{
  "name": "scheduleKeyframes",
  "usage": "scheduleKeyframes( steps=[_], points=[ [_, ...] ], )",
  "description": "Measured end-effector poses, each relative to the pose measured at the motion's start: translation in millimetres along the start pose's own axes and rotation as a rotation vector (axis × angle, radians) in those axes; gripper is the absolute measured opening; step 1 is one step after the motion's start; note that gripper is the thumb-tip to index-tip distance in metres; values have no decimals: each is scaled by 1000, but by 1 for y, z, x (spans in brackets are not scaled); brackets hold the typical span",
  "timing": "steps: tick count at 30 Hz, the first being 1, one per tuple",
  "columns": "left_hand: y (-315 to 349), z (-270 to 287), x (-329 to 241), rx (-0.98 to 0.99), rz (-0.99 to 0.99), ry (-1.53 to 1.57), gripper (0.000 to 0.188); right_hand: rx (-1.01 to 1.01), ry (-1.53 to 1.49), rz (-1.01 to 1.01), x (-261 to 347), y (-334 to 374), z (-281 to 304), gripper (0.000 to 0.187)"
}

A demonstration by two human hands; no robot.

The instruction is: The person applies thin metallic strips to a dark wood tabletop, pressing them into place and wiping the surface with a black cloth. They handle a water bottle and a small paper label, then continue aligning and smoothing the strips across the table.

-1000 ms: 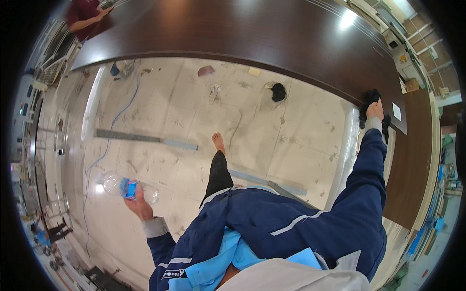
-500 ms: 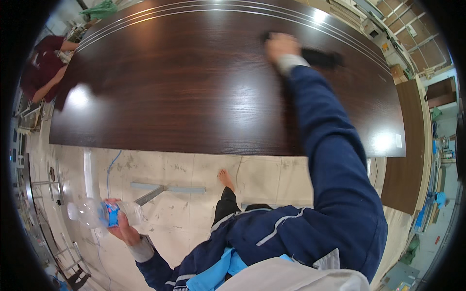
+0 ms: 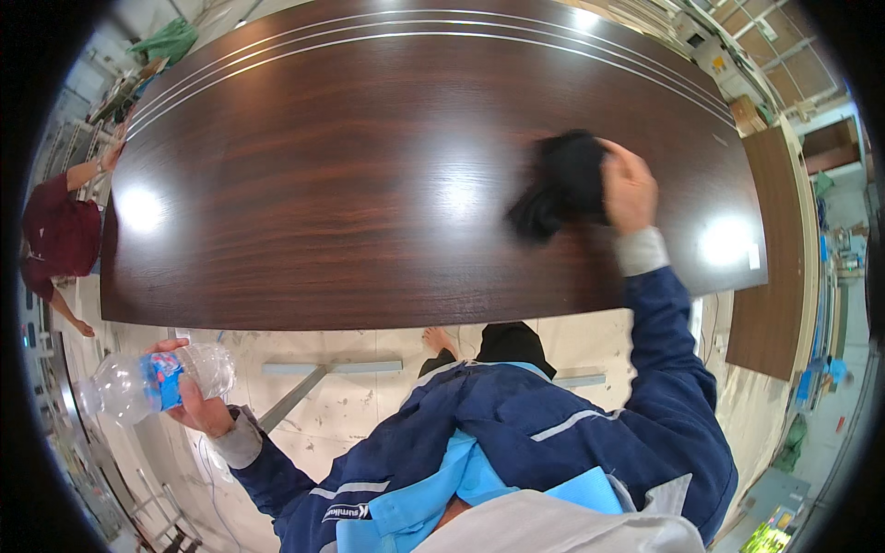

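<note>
A dark brown wood-grain panel point(image 3: 350, 184) spans the view in front of me, with several thin silver strips along its far side. On its right half, my right hand point(image 3: 631, 187) grips a bunched black cloth point(image 3: 564, 180). The cloth lies against the glossy surface and is blurred at its left edge. Off the panel's near left edge, my left hand point(image 3: 195, 404) is wrapped round a clear plastic bottle point(image 3: 118, 387) with a blue and pink label. The bottle is tilted onto its side, and its contents are hard to make out.
Another person in a dark red shirt point(image 3: 63, 226) stands at the panel's left end, one hand at its edge. A brown board point(image 3: 770, 249) stands beyond the right end. Below the panel, a grey metal stand point(image 3: 304, 392) rests on the tiled floor. A green cloth point(image 3: 166, 41) lies far left.
My right hand has drawn the black cloth back from the far side toward me. The bottle in my left hand has shifted slightly left and up. The other person has moved nearer me.
</note>
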State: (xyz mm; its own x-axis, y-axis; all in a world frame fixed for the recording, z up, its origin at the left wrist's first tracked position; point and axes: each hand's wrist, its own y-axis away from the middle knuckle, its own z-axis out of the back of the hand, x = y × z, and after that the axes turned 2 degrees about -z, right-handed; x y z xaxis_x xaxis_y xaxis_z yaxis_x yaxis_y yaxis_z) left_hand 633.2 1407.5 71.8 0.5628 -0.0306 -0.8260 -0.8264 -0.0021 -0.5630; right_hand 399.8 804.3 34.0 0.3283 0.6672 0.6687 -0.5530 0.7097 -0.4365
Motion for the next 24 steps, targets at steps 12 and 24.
scheduleKeyframes(
  steps=[12, 24],
  points=[
    [66, -37, -8, -173, 227, -162, 71, 309, 945, -195, -108, -307, -182, 75],
    [12, -144, -41, 79, -23, -6, 75, 1544, -669, 988, 257, 90, -229, 26]
  ],
)
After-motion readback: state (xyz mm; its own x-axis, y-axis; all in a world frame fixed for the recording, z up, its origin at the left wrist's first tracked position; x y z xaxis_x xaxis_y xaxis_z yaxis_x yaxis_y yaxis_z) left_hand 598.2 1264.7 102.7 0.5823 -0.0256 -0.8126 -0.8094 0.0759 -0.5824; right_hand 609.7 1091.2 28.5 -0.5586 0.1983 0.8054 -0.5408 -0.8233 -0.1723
